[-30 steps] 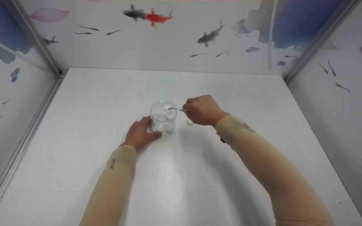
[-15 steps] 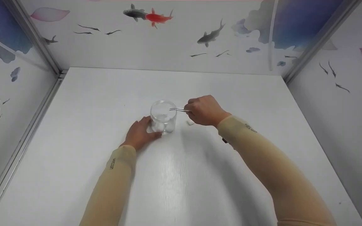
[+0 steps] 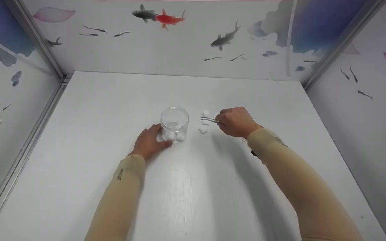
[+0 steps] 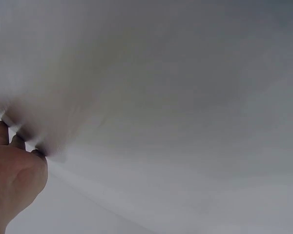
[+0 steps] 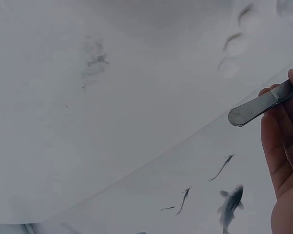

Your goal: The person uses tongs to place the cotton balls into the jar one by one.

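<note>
My left hand [image 3: 149,144] grips the side of a clear round jar [image 3: 175,115], thumb toward the front and fingers behind. The jar stands upright and uncovered, with several white cotton balls [image 3: 170,135] at its bottom. In my right hand [image 3: 236,121], a pair of metal tweezers [image 3: 211,119] is pinched, tips pointing left with nothing held between them. Those tips hover by the loose cotton balls [image 3: 203,130], three in a short row right of the jar. The right wrist view shows the rounded end of the tweezers [image 5: 254,109] sticking out of the fingers.
The white table [image 3: 179,201] runs back to a wall panel [image 3: 186,43] printed with fish. Side panels [image 3: 360,110] with similar prints stand left and right, joined by metal corner posts [image 3: 35,40].
A white ball in the tweezers over the jar's mouth has been let go into the jar. My right hand then moved right, bringing the tips over the loose cotton balls. The left hand stayed put.
</note>
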The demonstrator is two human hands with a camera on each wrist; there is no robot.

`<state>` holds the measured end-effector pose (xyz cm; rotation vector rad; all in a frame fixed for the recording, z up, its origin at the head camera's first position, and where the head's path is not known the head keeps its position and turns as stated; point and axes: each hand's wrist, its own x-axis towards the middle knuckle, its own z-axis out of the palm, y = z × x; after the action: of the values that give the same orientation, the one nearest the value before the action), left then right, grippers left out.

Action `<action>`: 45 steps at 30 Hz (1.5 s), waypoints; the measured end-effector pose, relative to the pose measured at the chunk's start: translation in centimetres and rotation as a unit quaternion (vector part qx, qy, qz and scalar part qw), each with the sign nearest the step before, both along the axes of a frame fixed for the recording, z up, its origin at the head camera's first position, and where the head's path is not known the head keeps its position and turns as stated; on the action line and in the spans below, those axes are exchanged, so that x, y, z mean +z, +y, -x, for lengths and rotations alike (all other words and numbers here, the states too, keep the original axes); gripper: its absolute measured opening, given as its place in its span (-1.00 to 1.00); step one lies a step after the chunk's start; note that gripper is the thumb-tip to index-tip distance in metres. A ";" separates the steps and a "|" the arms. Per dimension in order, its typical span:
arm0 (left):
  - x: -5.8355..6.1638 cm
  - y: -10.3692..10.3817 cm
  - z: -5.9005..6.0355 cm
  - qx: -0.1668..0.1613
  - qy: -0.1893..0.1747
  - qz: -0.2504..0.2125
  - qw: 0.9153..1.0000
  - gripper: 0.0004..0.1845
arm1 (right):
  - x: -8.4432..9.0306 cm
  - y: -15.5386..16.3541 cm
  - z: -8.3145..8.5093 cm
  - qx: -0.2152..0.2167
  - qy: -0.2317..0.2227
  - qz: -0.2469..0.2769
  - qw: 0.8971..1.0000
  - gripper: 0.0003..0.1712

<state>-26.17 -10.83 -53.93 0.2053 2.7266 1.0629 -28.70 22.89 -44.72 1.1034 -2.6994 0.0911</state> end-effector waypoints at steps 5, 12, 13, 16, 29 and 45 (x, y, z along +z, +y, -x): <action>0.0 -0.1 -0.1 0.002 -0.004 -0.001 1.000 -0.03 | -1.2 1.0 0.1 -0.008 -0.013 -0.027 1.000 -0.91; -0.3 -0.1 0.1 0.002 0.000 -0.008 1.000 -0.03 | -2.3 1.6 0.0 -0.013 -0.023 -0.028 0.999 -0.88; -0.3 -0.1 0.1 0.003 0.001 -0.010 1.000 -0.03 | -2.4 1.6 0.0 -0.014 -0.026 -0.026 0.999 -0.88; -0.5 -0.1 0.1 0.003 0.004 -0.012 1.000 -0.03 | -2.7 1.6 0.0 -0.016 -0.032 -0.023 0.999 -0.88; -0.1 0.0 0.0 0.002 0.000 -0.005 1.000 -0.04 | -3.3 1.3 0.0 -0.033 -0.053 -0.043 0.997 -0.91; -0.2 0.0 0.0 -0.003 0.015 -0.004 1.000 -0.06 | -4.6 0.6 0.3 -0.034 -0.066 -0.064 0.995 -0.91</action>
<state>-26.20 -10.82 -54.18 0.2332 2.7476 1.0765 -28.96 23.46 -49.29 1.0744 -2.8926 -0.0212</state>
